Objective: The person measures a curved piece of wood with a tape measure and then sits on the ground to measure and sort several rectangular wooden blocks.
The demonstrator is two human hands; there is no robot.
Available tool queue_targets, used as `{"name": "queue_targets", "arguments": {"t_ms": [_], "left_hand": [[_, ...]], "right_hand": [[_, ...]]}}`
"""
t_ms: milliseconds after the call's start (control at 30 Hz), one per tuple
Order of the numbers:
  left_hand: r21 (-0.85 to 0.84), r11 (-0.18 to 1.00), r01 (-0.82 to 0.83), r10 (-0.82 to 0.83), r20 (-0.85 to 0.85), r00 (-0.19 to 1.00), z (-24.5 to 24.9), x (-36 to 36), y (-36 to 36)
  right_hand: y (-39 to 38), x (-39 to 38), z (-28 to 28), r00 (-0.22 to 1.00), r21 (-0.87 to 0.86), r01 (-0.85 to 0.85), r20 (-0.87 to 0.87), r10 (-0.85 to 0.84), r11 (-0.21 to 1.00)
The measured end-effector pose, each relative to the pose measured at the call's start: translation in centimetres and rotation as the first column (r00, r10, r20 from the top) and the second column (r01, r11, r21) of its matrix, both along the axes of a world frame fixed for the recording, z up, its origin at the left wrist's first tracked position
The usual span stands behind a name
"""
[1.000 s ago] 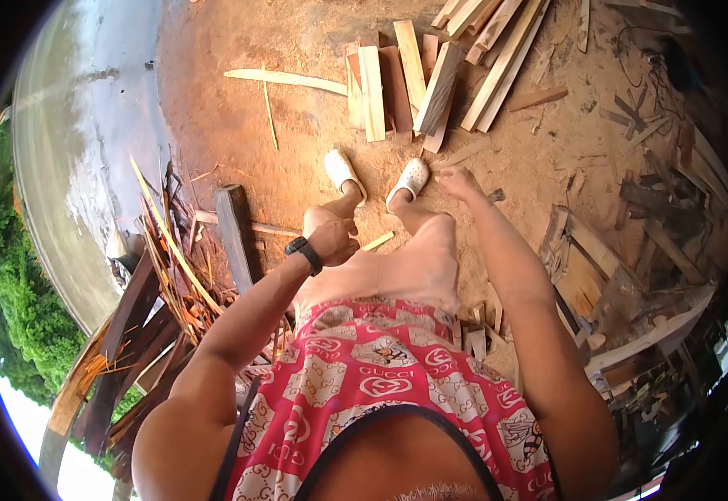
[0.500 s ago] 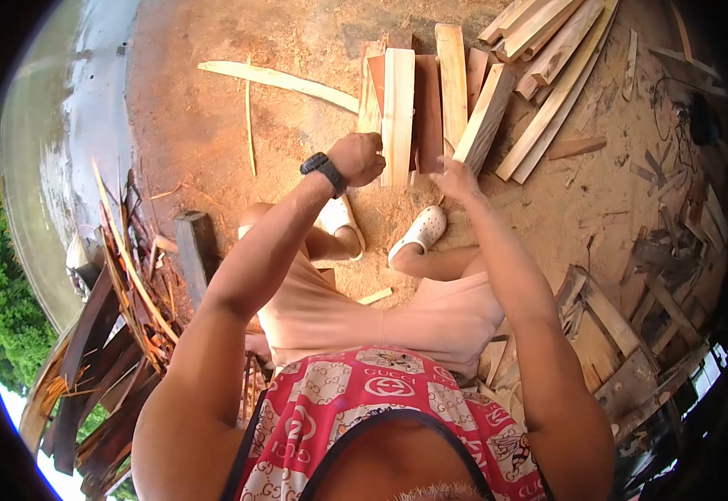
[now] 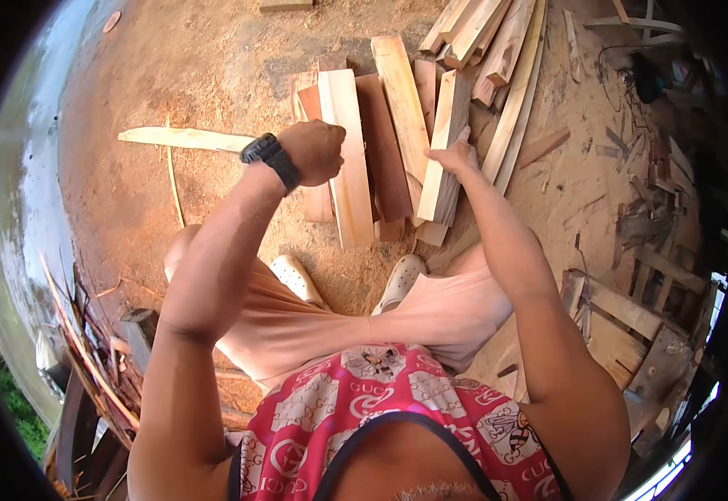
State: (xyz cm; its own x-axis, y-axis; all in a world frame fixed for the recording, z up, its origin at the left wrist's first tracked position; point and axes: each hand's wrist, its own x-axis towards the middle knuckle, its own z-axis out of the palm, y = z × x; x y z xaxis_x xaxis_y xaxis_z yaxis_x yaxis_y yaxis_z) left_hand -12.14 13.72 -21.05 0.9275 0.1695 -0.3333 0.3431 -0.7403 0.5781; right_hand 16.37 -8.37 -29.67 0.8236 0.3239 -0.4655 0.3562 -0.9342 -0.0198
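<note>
My right hand (image 3: 457,159) grips a short squared wooden block (image 3: 444,138), thumb on one side and fingers on the other. My left hand (image 3: 314,153), below a black wristwatch (image 3: 269,157), is a closed fist at the left edge of a pale wooden block (image 3: 346,167); the inside of the fist is hidden. Between my hands lie a reddish-brown board (image 3: 383,150) and a light yellow block (image 3: 400,108). More short pieces partly show under and beside them.
Long timber pieces (image 3: 518,92) are piled at upper right. A pale bark-edged strip (image 3: 180,138) lies left on the sawdust-covered ground (image 3: 213,75). Scrap wood (image 3: 631,334) is heaped at right, splintered slats (image 3: 88,351) at lower left. My light clogs (image 3: 297,280) stand close to the blocks.
The view has shifted. My right hand has moved from the near end of the right block to around its middle, and that block now lies closer to my body. My left fist has moved left.
</note>
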Motion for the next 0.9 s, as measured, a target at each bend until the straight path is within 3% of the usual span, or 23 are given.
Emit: {"name": "queue_targets", "arguments": {"t_ms": [67, 167, 200, 267, 300, 367, 400, 433, 467, 533, 600, 633, 667, 733, 800, 867, 900], "left_hand": [[0.043, 0.999, -0.024, 0.024, -0.009, 1.0, -0.1, 0.7, 1.2], [0.055, 0.996, -0.071, 0.072, -0.027, 0.997, 0.2, 1.3, 1.9], [0.013, 0.992, -0.126, 0.126, 0.039, 0.991, 0.0, 1.2, 1.9], [-0.069, 0.976, -0.204, 0.212, 0.148, 0.966, 0.3, 1.2, 1.8], [-0.153, 0.964, -0.219, 0.242, 0.158, 0.957, -1.0, 1.4, 2.4], [-0.224, 0.948, -0.225, 0.265, 0.166, 0.95, -1.9, 1.9, 2.4], [-0.475, 0.83, -0.293, 0.375, 0.087, 0.923, -1.5, 2.0, 2.3], [-0.683, 0.641, -0.35, 0.459, -0.024, 0.888, -1.3, 2.1, 2.2], [-0.676, 0.646, -0.354, 0.458, -0.029, 0.889, -1.3, 2.3, 1.9], [-0.825, 0.341, -0.451, 0.508, -0.242, 0.827, -1.4, 2.7, 1.0], [-0.902, 0.142, -0.408, 0.47, -0.301, 0.83, -2.6, 2.5, 0.5], [-0.913, 0.123, -0.389, 0.468, -0.292, 0.834, -2.8, 2.1, 0.3], [-0.924, 0.102, -0.369, 0.466, -0.284, 0.838, -3.2, 1.9, 0.2], [-0.936, 0.072, -0.344, 0.492, -0.267, 0.829, -5.1, 1.0, 0.0], [-0.948, 0.029, -0.317, 0.534, -0.254, 0.807, -6.7, 0.7, 0.3], [-0.874, 0.099, -0.475, 0.524, -0.36, 0.772, -5.9, 1.0, -0.1], [-0.848, 0.122, -0.515, 0.535, -0.381, 0.754, -5.5, 1.0, -0.3]], "right_hand": [[0.7, -0.7, 1.6, 1.0, 0.0, 0.017, -0.017, -0.017, 1.0], [1.4, -2.1, 3.6, 0.957, 0.407, 0.22, -0.266, -0.115, 0.887], [1.6, -2.8, 4.1, 0.958, 0.41, 0.217, -0.264, -0.112, 0.886], [1.8, -4.2, 5.1, 0.855, 0.552, 0.446, -0.495, -0.154, 0.705], [1.6, -4.1, 4.8, 0.793, 0.614, 0.468, -0.61, 0.006, 0.635], [2.4, -5.0, 5.2, 0.726, 0.644, 0.526, -0.68, 0.102, 0.555], [3.0, -5.6, 6.2, 0.681, 0.653, 0.545, -0.711, 0.176, 0.525], [3.5, -6.2, 6.8, 0.676, 0.651, 0.554, -0.715, 0.177, 0.519], [4.1, -6.6, 7.5, 0.619, 0.653, 0.561, -0.739, 0.266, 0.509], [4.8, -7.5, 8.5, 0.509, 0.678, 0.521, -0.735, 0.448, 0.519], [5.2, -7.2, 8.8, 0.36, 0.721, 0.407, -0.691, 0.627, 0.561], [5.2, -7.2, 8.5, 0.46, 0.732, 0.275, -0.67, 0.583, 0.624], [5.2, -6.6, 8.4, 0.461, 0.734, 0.283, -0.669, 0.584, 0.618], [4.8, -5.3, 8.2, 0.542, 0.633, 0.324, -0.733, 0.411, 0.703], [4.6, -4.7, 7.6, 0.498, 0.624, 0.317, -0.75, 0.435, 0.714], [4.5, -4.9, 7.4, 0.487, 0.632, 0.274, -0.741, 0.462, 0.725], [4.7, -5.0, 7.1, 0.577, 0.614, 0.305, -0.728, 0.371, 0.728]]}}
